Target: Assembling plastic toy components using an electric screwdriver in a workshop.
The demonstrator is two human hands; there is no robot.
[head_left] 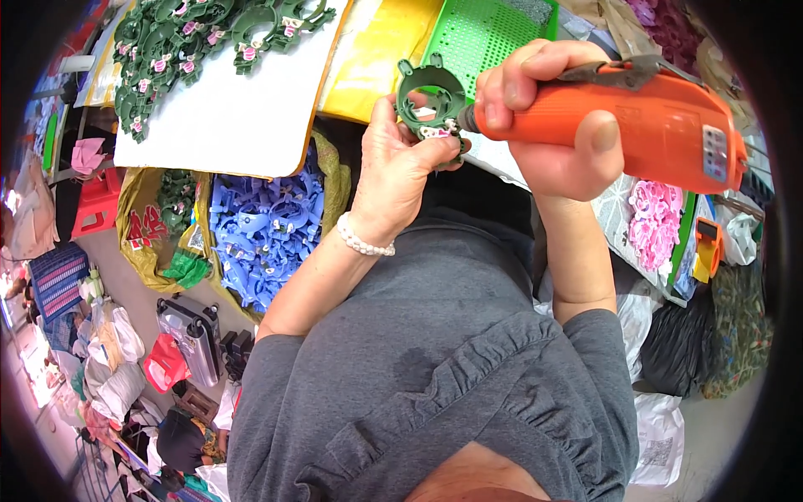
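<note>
My left hand [389, 176] pinches a dark green plastic ring-shaped part [433, 79] with small lugs on its rim and a pink-and-white detail low on its side. Closed around an orange electric screwdriver [648, 125] is my right hand [562, 167], holding the tool level. The screwdriver's dark nose meets the right side of the part near my left thumb; the bit and any screw cannot be made out. More such green parts [159, 58] lie heaped on a white board [230, 134] at the far left.
A green perforated basket [477, 42] stands beyond the part, beside yellow sheeting [381, 54]. Left of me, a sack holds many blue plastic parts [263, 234]. Pink parts [655, 217] lie at the right near an orange-and-yellow tool [708, 249]. A red stool [98, 201] stands far left.
</note>
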